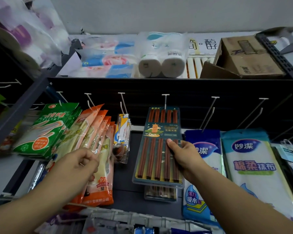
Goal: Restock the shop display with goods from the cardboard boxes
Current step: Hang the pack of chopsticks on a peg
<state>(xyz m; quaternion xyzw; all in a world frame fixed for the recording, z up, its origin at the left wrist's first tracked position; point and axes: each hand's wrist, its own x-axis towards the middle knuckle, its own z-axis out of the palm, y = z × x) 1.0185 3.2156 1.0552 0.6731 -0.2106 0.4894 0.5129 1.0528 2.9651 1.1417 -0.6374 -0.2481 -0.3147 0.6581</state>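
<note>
Head view: right hand [184,154] is gripping a chopstick pack [161,146] hanging on its peg hook [165,100]; left hand [81,162], loosely curled and empty, is hovering by rubber-glove packs [98,149]. Next, seating the pack fully seems needed.

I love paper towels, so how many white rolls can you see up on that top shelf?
2. Both paper rolls sit side by side on the top shelf, in one clear bag: the left roll and the right roll. More may be hidden behind them.
</note>
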